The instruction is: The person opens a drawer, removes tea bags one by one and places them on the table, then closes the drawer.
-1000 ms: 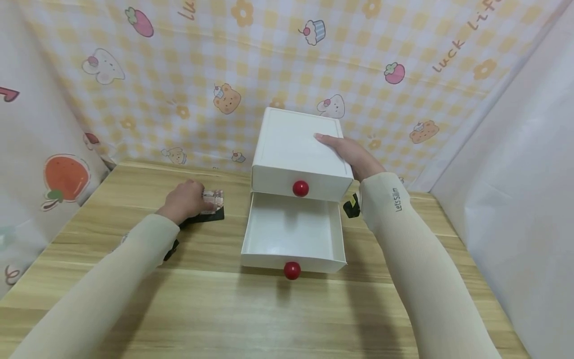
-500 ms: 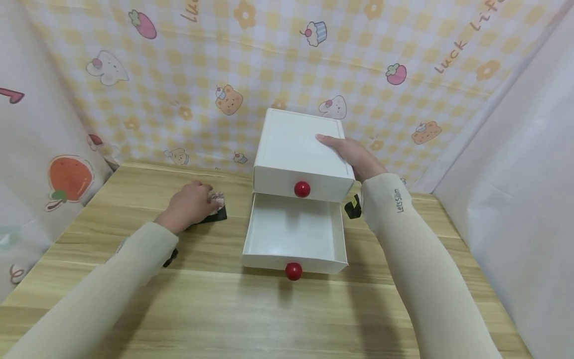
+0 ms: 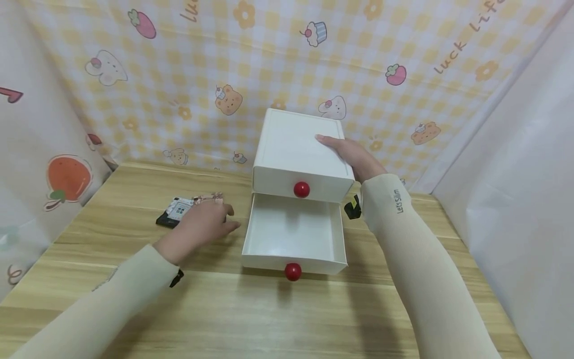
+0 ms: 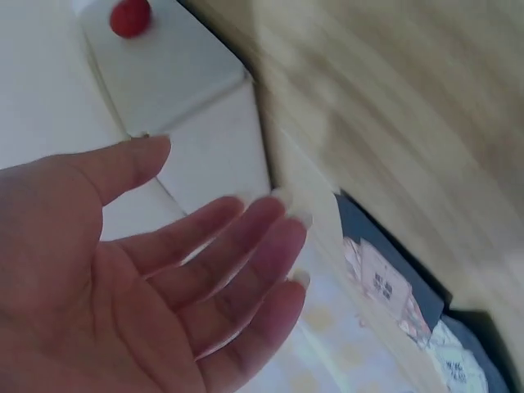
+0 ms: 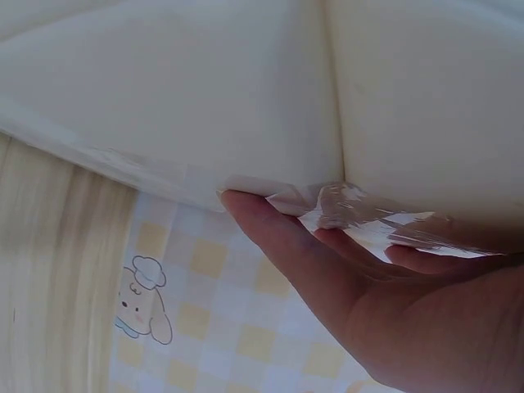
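A white two-drawer box [image 3: 293,134] stands on the table, its lower drawer [image 3: 291,237] pulled out with nothing inside. My right hand [image 3: 356,154] holds the box at its right side, thumb on top and the other fingers down the side; in the right wrist view some fingertips are hidden behind the box edge. Left of the drawer, my left hand [image 3: 199,229] hovers with spread fingers, and the palm [image 4: 90,319] is bare in the left wrist view. Behind it lie two flat, dark-backed printed packets: one light-labelled [image 3: 179,209], the other pinkish [image 4: 385,282], mostly covered by the hand in the head view.
Each drawer front carries a round red knob [image 3: 302,189]. The wood-grain table [image 3: 215,309] ends at a yellow-checked cloth backdrop [image 3: 278,65]. White cloth hangs along both sides.
My left hand has drawn away from the packets, moving right toward the drawer, and its fingers have spread. The light-labelled packet has come into sight. My right hand keeps its place on the box.
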Available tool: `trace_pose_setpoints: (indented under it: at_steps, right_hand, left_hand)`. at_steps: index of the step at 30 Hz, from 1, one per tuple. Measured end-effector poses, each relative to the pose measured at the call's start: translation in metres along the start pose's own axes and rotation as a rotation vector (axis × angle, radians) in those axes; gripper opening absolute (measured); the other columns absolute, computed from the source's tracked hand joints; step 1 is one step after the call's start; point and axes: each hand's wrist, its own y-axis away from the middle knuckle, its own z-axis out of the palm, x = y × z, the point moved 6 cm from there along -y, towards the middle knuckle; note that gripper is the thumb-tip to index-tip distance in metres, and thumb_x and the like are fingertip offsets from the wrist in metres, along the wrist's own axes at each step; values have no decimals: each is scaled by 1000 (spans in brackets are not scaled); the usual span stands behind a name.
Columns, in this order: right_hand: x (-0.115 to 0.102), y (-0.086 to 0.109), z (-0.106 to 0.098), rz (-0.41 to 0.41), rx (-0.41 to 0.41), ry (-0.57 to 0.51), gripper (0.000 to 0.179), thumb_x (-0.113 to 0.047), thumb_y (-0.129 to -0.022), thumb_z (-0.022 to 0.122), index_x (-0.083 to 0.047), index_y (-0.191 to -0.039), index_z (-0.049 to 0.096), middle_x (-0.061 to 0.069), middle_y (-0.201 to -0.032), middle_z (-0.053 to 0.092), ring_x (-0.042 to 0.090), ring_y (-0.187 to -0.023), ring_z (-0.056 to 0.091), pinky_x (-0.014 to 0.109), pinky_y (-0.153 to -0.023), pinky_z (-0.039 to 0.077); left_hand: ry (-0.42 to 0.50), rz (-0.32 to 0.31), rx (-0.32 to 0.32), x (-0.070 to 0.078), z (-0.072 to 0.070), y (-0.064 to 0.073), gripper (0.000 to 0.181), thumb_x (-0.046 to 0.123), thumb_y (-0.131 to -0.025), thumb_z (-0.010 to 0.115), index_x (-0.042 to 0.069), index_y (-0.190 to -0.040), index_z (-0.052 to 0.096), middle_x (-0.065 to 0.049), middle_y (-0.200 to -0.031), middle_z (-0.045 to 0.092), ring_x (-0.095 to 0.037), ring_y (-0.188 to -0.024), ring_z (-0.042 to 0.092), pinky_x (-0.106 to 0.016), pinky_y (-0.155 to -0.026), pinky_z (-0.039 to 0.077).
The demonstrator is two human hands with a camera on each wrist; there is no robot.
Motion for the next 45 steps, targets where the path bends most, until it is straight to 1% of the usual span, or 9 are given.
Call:
trace_pose_setpoints:
  at_steps: [4,10,12,18,21,26,32,37,45]
  right_hand:
    - [1,-1,-1,-3,0,-4,89,-67,-92,57,-19,-158,23,13,-131,58,25,-102,70,41,-82,62]
    - [2,-1,-1,3,0,-8,89,-67,-92,57,-18,-158,24,13,-131,58,24,-101,70,40,-82,62]
    - [2,-1,-1,3,1,-10,89,-67,-91,57,-18,-158,24,13,-131,59,24,-100,71,41,-82,62]
    - [1,-1,0,-4,-3,-12,89,-67,-92,57,-20,-159,22,13,-133,58,26,-104,70,41,-83,62]
    - [0,0,0,-10,0,-6,89,-67,-92,56,-20,-159,21,13,-132,57,26,-106,69,40,-83,61]
    - [0,0,0,-9,1,-15,88,-66,-93,56,-20,-159,22,13,-132,57,26,-104,70,41,-82,62]
    - [0,0,1,-7,-3,-20,87,-65,-93,56,-18,-158,24,13,-129,59,23,-95,72,41,-81,62]
    - [0,1,1,-11,-5,-13,87,-66,-93,56,-19,-158,24,13,-130,59,23,-96,72,41,-81,62]
    - [0,1,1,-14,-1,-6,87,-66,-93,56,-20,-159,23,14,-131,58,24,-99,71,41,-82,62]
  left_hand:
    - [58,1,-82,6,10,11,42,37,-99,63,2,-121,68,-9,-97,75,-18,-80,68,-37,-68,56]
    - [156,-2,-142,11,24,33,33,33,-100,61,10,-78,70,1,-65,61,-13,-55,50,-28,-53,42]
    - [199,6,-160,14,28,40,35,30,-100,61,12,-71,68,1,-61,57,-12,-52,47,-27,-51,41]
    - [285,115,-177,24,44,58,16,17,-97,62,12,-86,73,5,-76,66,-7,-62,52,-25,-60,47]
    - [337,172,-190,31,51,64,16,19,-97,62,14,-87,73,8,-77,66,-5,-61,51,-23,-58,45]
    - [486,215,-276,43,65,70,21,25,-100,61,15,-84,72,7,-70,62,-5,-57,49,-24,-53,43]
    - [665,275,-363,59,73,74,25,25,-102,58,11,-88,73,1,-75,67,-4,-60,55,-23,-57,49]
    - [786,274,-426,73,76,74,26,27,-104,56,9,-96,73,-3,-79,70,-10,-64,61,-22,-58,51]
    - [906,262,-453,92,78,70,36,35,-106,50,4,-110,69,-5,-84,72,-18,-73,66,-29,-65,56]
